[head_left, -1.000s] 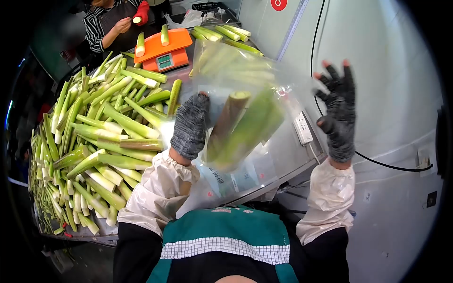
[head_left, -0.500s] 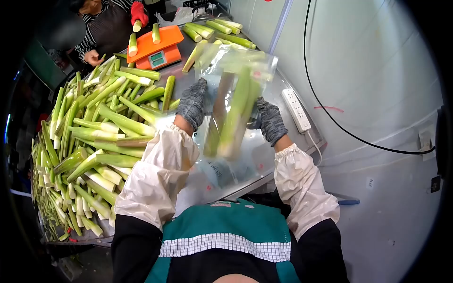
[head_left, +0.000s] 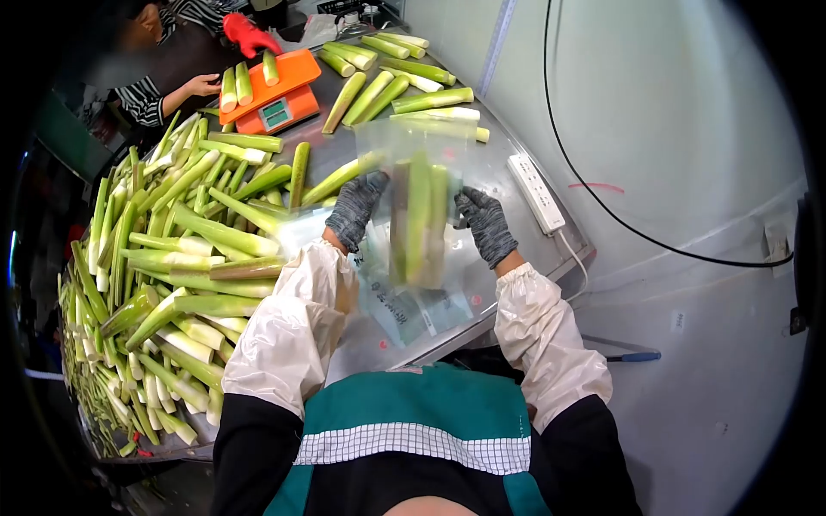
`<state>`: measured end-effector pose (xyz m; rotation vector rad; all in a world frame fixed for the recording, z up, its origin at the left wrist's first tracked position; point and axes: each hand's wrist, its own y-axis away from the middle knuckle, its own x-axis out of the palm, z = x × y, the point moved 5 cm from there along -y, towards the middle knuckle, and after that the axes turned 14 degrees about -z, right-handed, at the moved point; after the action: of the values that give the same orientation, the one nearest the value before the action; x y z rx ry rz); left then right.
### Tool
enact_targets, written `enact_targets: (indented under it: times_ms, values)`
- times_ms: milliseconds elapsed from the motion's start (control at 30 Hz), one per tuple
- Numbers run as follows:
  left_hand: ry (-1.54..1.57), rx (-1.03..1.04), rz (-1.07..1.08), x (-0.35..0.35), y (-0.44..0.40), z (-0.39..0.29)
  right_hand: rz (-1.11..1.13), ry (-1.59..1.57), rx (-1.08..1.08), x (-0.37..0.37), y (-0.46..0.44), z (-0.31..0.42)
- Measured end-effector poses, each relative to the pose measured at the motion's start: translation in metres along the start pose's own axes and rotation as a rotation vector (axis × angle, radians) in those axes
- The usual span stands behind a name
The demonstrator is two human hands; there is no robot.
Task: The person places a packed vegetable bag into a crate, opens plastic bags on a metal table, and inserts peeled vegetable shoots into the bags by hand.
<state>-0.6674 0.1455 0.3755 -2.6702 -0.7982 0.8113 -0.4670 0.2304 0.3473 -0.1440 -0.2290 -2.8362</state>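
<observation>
Clear plastic bag point(head_left: 419, 193) holding long green stalks point(head_left: 418, 232), above grey metal table point(head_left: 497, 168), near right; grey-gloved left hand point(head_left: 354, 211) and right hand point(head_left: 488, 225) grip opposite sides. Probably light, film slippery, contents stiff; best held around stalks.

**Shiny plastic, matt knit**

So the bag point(head_left: 404, 142) is thin, clear, glossy plastic. Gloves point(head_left: 350, 211) are matt, rough-looking grey knit, while the sleeves point(head_left: 551, 344) are crinkly with a plasticky shine. Tabletop point(head_left: 495, 168) is smooth metal, kinda dull sheen. Scale point(head_left: 297, 70) looks like orange plastic.
</observation>
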Motion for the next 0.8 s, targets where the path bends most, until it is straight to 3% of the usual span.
enact_targets:
  times_ms: [67,133,200,333,400,433,467,500,533,600,667,700,733,800]
  values:
    - [-0.513,0.78,-0.143,0.013,0.007,0.02,0.072,0.027,-0.27,0.01,0.009,0.033]
    - [-0.549,0.746,-0.041,0.014,0.009,0.013,0.053,0.254,-0.32,0.01,0.007,0.05]
    - [-0.441,0.846,-0.129,0.01,0.021,-0.012,0.011,0.196,-0.11,0.006,-0.001,0.058]
    - [-0.467,0.768,-0.115,0.0,0.026,-0.011,-0.02,0.303,-0.309,-0.003,0.015,0.08]
    - [-0.233,0.798,-0.087,-0.007,0.026,-0.002,0.009,0.32,-0.405,-0.007,0.03,0.087]
    - [-0.241,0.851,-0.006,-0.009,0.025,-0.015,0.02,0.439,-0.631,-0.005,0.045,0.094]
    - [-0.243,0.845,-0.007,-0.013,0.03,-0.029,0.036,0.553,-0.856,-0.003,0.06,0.098]
    - [0.185,0.308,0.138,-0.013,0.028,-0.035,0.12,0.36,-0.613,-0.008,0.06,0.086]
    - [0.594,-0.245,0.265,-0.007,0.033,-0.034,0.126,0.358,-0.612,-0.008,0.068,0.083]
    - [0.495,-0.255,0.396,0.001,0.042,-0.038,0.17,0.01,-0.246,-0.011,0.078,0.07]
    - [0.313,-0.186,0.53,0.01,0.05,-0.039,0.224,0.161,-0.307,-0.007,0.084,0.067]
    - [0.475,-0.321,0.567,0.022,0.056,-0.024,0.267,0.156,-0.269,-0.006,0.086,0.06]
    - [0.479,-0.318,0.567,0.026,0.059,-0.022,0.31,0.15,-0.234,-0.005,0.087,0.053]
    - [0.291,-0.024,0.511,0.031,0.063,-0.032,0.388,0.503,-0.227,-0.002,0.083,0.037]
